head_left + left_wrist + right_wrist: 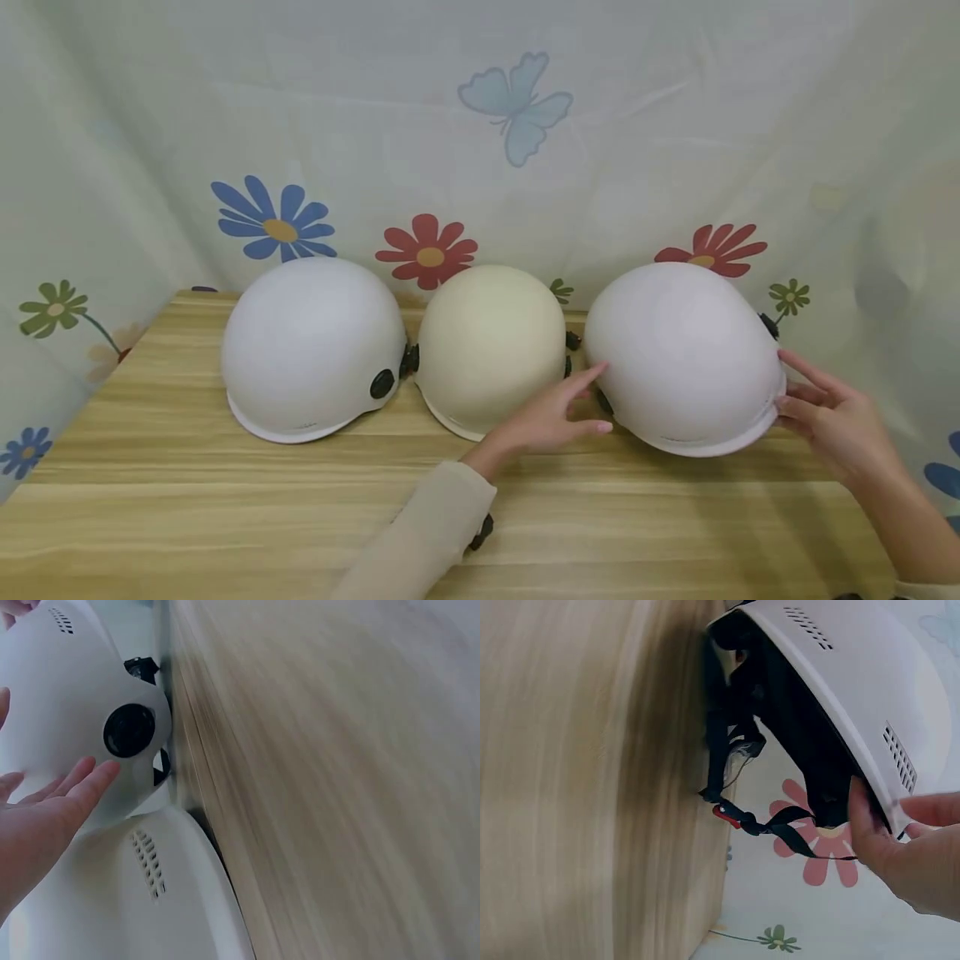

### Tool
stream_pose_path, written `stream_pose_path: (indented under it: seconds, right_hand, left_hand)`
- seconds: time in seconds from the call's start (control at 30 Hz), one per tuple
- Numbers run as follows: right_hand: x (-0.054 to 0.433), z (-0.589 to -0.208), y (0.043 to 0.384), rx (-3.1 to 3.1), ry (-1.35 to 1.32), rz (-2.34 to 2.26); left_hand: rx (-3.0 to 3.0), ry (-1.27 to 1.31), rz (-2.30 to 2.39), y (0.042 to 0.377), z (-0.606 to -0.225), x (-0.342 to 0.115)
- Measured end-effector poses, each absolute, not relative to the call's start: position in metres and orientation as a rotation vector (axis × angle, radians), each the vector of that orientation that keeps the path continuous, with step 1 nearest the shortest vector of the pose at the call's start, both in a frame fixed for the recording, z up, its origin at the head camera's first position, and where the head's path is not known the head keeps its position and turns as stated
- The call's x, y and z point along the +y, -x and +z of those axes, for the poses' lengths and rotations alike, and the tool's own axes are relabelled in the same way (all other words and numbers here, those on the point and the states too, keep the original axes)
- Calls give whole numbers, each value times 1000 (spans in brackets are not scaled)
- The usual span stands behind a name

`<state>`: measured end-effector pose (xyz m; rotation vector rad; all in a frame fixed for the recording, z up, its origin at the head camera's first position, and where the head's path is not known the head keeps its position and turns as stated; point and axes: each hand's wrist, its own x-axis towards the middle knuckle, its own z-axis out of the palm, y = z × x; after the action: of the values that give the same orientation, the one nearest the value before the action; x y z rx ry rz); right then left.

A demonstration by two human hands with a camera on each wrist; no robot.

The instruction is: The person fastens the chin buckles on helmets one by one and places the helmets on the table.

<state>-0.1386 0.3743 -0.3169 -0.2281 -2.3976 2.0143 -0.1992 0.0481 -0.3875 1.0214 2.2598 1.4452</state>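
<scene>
My right hand [843,417] pinches the rim of a white helmet [682,358] at the right end of a row. In the right wrist view, its thumb lies under the rim and the fingers outside; that edge is tilted up off the table. A black chin strap [780,825] with a red buckle part [726,816] hangs below the helmet. At the helmet's other side, my left hand [551,421] has its fingers extended, close to the shell near a round black side disc [129,730]. Whether the fingertips touch the shell is unclear.
A cream helmet [491,350] stands in the middle, partly behind the left hand, and another white helmet [311,342] at the left. All are on a wood-grain table [225,517] before a flowered curtain [600,192]. A black strap piece [482,532] shows beside the left sleeve.
</scene>
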Motion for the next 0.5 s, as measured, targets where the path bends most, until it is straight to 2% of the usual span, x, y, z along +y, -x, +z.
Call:
stream_pose_path:
  seconds: [0.27,0.5]
  right_hand:
    - [380,-338,140,-2311,114,2198]
    - [373,-368,141,-2304,186,2317]
  left_hand:
    - [2218,-915,1473,200,-394,53]
    - [2236,-901,1459,201,-399,58]
